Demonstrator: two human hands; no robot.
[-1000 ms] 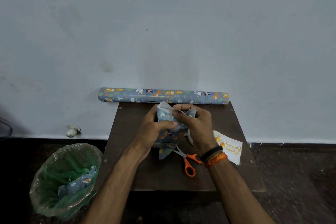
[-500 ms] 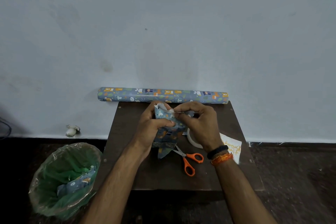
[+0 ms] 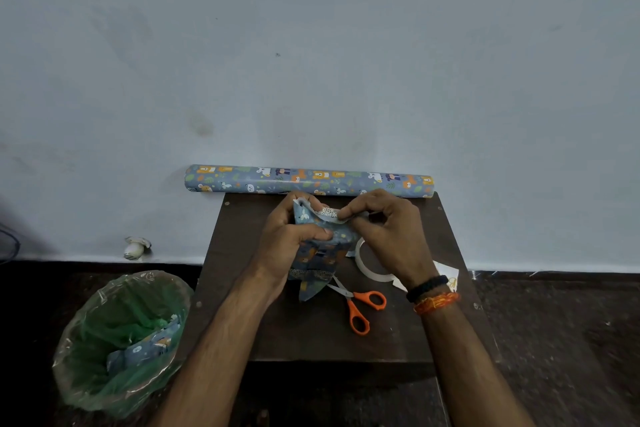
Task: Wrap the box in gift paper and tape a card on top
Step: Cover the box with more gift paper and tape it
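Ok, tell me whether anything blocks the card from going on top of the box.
The white card lies on the dark wooden table, partly under the right wrist. The left hand holds the blue-patterned wrapped box up, and the right hand pinches its top flap, so both hands cover the top.

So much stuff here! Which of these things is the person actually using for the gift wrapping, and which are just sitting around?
For the job:
- wrapped box, gripped by the left hand
- right hand, pinching the paper's top flap
- tape roll
- card, partly hidden behind the wrist
- scissors
- paper roll

Just lying about:
- bin holding paper scraps
- small white object by the wall
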